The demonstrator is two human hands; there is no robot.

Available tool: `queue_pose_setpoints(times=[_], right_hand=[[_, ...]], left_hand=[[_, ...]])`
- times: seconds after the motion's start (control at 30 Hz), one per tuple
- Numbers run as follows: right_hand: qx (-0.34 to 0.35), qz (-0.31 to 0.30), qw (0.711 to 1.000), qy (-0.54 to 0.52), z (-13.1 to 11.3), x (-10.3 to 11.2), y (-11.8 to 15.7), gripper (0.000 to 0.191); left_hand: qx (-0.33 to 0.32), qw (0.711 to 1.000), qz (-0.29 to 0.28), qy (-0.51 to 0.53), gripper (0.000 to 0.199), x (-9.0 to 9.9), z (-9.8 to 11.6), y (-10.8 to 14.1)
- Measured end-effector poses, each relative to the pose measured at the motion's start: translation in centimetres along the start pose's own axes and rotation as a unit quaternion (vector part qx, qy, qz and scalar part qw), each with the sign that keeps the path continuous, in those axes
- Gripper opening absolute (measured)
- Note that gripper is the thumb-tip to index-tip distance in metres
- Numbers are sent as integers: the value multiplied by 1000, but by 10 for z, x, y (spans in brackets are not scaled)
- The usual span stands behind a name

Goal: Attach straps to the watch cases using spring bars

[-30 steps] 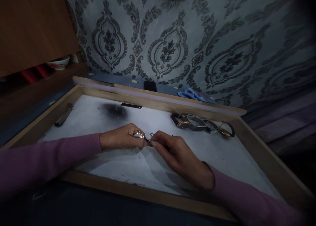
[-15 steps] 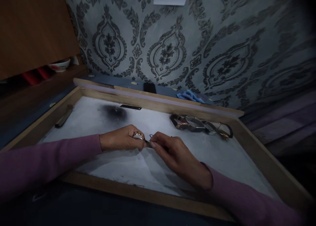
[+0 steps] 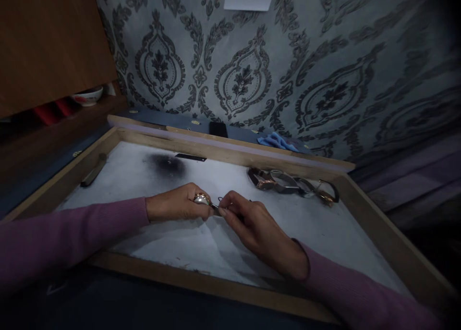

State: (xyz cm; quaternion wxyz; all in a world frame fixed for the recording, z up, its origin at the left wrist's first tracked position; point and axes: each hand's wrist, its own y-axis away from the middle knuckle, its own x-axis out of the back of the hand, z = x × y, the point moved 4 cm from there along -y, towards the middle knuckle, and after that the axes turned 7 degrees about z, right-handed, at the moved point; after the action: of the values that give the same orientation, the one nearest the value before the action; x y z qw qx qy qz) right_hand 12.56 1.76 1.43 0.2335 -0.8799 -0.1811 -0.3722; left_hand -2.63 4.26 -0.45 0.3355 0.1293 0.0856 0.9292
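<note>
My left hand [image 3: 178, 202] is closed around a wristwatch [image 3: 202, 199], whose round, shiny case shows between thumb and forefinger. Close against it, my right hand [image 3: 257, 224] pinches a thin dark metal piece [image 3: 215, 207] that reaches the watch's edge. Whether this is a tool or part of the strap, I cannot tell. A small dark loop [image 3: 220, 199] sticks out just above the right fingertips. Both hands are over the white bottom of a shallow wooden tray [image 3: 216, 282]. The rest of the watch is hidden in my left palm.
Several wristwatches [image 3: 284, 182] lie in a row at the tray's right. A dark flat strip [image 3: 190, 157] lies by the back wall, a knife-like tool [image 3: 94, 170] at the left. Behind the tray are a black phone-like object [image 3: 218, 129] and a blue cloth [image 3: 276, 141].
Both hands keep nearly the same place and grip. The watch looks very slightly tilted, and the glint on its case has shifted.
</note>
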Motion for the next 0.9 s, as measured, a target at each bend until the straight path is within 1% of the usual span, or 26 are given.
queue_pose_setpoints(times=[0.23, 0.43, 0.53, 0.63, 0.77, 0.9], right_hand=[[7, -8, 999, 30, -1, 3, -1, 20], [52, 23, 994, 94, -5, 5, -3, 21], [62, 28, 994, 81, -6, 5, -3, 20], [47, -4, 998, 46, -3, 1, -3, 18], [4, -51, 999, 14, 2, -2, -2, 25], [3, -53, 999, 8, 2, -2, -2, 26]], left_hand=[[12, 1000, 5, -4, 20, -1, 2, 1], [3, 1000, 1, -1, 18, -3, 3, 1], [-4, 1000, 3, 3, 19, -3, 3, 0], [-4, 1000, 2, 5, 20, -3, 1, 0], [1, 1000, -1, 6, 18, -3, 1, 1], [4, 1000, -3, 5, 19, -4, 2, 1]])
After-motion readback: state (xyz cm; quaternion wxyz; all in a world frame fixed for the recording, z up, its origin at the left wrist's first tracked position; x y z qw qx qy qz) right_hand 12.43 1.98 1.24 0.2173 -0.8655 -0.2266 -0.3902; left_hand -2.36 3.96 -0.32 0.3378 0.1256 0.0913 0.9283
